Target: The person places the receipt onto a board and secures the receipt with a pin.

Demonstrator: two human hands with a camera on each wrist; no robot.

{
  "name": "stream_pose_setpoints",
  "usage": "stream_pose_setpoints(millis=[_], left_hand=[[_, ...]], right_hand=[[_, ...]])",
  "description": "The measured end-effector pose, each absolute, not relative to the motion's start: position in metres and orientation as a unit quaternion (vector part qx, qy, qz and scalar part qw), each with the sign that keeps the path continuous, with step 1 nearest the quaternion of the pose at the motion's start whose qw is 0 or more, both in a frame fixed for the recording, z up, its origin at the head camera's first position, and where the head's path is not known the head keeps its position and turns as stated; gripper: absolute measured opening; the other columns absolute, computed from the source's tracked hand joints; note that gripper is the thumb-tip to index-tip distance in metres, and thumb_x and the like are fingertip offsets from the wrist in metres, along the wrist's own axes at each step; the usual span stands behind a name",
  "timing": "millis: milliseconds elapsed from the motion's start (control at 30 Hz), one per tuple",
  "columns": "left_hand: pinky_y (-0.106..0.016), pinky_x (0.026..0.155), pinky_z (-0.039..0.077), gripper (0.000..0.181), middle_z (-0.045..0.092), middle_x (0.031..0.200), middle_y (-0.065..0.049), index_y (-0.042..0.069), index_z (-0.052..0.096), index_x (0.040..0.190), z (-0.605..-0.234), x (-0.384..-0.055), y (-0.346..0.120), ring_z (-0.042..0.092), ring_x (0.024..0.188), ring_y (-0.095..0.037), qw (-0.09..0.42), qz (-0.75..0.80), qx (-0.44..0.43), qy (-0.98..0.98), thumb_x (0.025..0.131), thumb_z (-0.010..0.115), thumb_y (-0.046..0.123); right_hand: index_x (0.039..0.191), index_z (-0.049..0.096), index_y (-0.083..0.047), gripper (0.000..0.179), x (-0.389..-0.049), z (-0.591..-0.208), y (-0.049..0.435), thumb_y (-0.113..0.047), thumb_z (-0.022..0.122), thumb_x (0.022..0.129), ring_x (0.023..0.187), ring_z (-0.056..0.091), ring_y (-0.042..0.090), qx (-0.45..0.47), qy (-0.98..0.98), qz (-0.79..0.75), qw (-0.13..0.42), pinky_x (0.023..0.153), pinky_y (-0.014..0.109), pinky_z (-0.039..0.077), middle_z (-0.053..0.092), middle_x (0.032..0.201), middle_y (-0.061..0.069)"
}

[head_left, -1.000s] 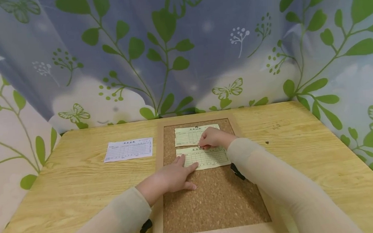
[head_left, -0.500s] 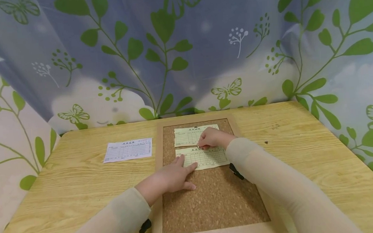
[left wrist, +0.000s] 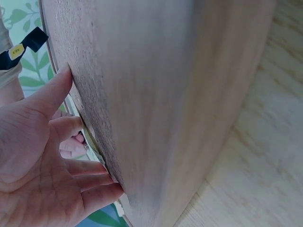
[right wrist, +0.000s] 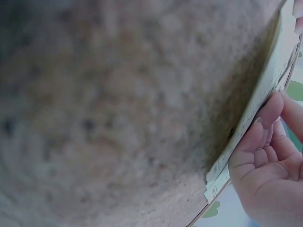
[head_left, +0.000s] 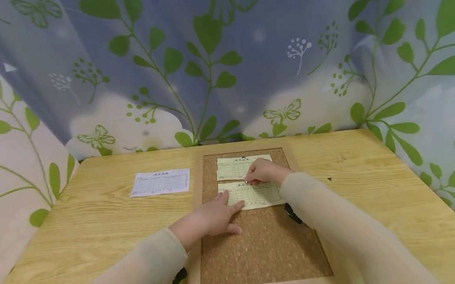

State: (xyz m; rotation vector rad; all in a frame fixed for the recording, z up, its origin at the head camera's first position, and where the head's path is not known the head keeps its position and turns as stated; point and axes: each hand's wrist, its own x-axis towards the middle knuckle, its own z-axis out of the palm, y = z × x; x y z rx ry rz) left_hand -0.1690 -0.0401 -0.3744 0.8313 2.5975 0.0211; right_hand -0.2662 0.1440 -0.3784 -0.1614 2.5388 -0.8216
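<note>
A framed cork board (head_left: 265,252) lies on the table. Near its top sits a yellow form slip (head_left: 229,168) with a silver thumbtack (head_left: 243,158) at its upper edge. Just below lies a second yellow form slip (head_left: 262,196). My right hand (head_left: 263,171) pinches a thumbtack (head_left: 246,182) at that second slip's top edge; the fingers hide most of the tack. My left hand (head_left: 216,215) is spread, its fingertips on the lower slip's left part and its thumb over the cork. In the left wrist view, the left fingers (left wrist: 97,182) reach the board's surface with little bend.
A white form slip (head_left: 160,182) lies on the wooden table (head_left: 112,236), left of the board. A loose tack (head_left: 329,178) lies right of the board. A leaf-patterned curtain (head_left: 162,98) stands behind the table and along its sides.
The head view has shifted slightly, so the scene sits a little lower and to the right. Both hands keep their places on the lower slip.
</note>
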Motion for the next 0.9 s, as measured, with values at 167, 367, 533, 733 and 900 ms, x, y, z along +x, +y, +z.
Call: stream_pose_setpoints(millis=[167, 367, 533, 733, 900], left_hand=[[-0.046, 0.101, 0.035, 0.072, 0.015, 0.151, -0.021, 0.025, 0.032, 0.147, -0.377, -0.168, -0.039, 0.02, 0.137, -0.034, 0.204, 0.005, 0.299, 0.932, 0.086, 0.055, 0.054], [-0.046, 0.1, 0.037, 0.072, 0.014, 0.151, -0.022, 0.025, 0.031, 0.147, -0.377, -0.169, -0.039, 0.02, 0.137, -0.034, 0.196, 0.001, 0.298, 0.934, 0.086, 0.054, 0.055], [-0.044, 0.1, 0.036, 0.072, 0.014, 0.151, -0.022, 0.025, 0.031, 0.147, -0.376, -0.169, -0.04, 0.02, 0.137, -0.034, 0.196, -0.001, 0.299, 0.934, 0.086, 0.054, 0.055], [-0.045, 0.101, 0.034, 0.072, 0.013, 0.152, -0.021, 0.026, 0.031, 0.147, -0.376, -0.167, -0.041, 0.02, 0.138, -0.034, 0.202, -0.003, 0.295, 0.934, 0.086, 0.054, 0.055], [-0.046, 0.1, 0.036, 0.071, 0.015, 0.151, -0.021, 0.025, 0.032, 0.147, -0.373, -0.167, -0.04, 0.021, 0.137, -0.034, 0.202, -0.005, 0.296, 0.934, 0.086, 0.054, 0.054]], right_hand=[[0.085, 0.07, -0.005, 0.022, -0.263, -0.378, 0.147, -0.019, 0.057, 0.094, 0.062, 0.054, 0.009, -0.056, 0.917, -0.319, 0.233, 0.059, 0.024, 0.044, 0.064, 0.069, 0.0], [0.104, 0.069, -0.002, 0.024, -0.255, -0.37, 0.15, -0.014, 0.049, 0.098, 0.072, 0.061, 0.013, -0.104, 0.927, -0.291, 0.211, 0.069, 0.029, 0.049, 0.066, 0.08, 0.005], [0.129, 0.056, -0.003, 0.033, -0.236, -0.369, 0.15, -0.011, 0.049, 0.097, 0.068, 0.055, 0.016, -0.189, 0.953, -0.179, 0.158, 0.065, 0.03, 0.046, 0.066, 0.101, 0.012], [0.14, 0.043, -0.006, 0.047, -0.215, -0.378, 0.153, -0.013, 0.055, 0.095, 0.092, 0.06, 0.027, -0.242, 0.956, -0.098, 0.136, 0.075, 0.04, 0.049, 0.059, 0.113, 0.019], [0.142, 0.039, -0.007, 0.053, -0.212, -0.382, 0.155, -0.021, 0.057, 0.094, 0.108, 0.056, 0.034, -0.25, 0.956, -0.075, 0.137, 0.085, 0.045, 0.047, 0.051, 0.128, 0.024]])
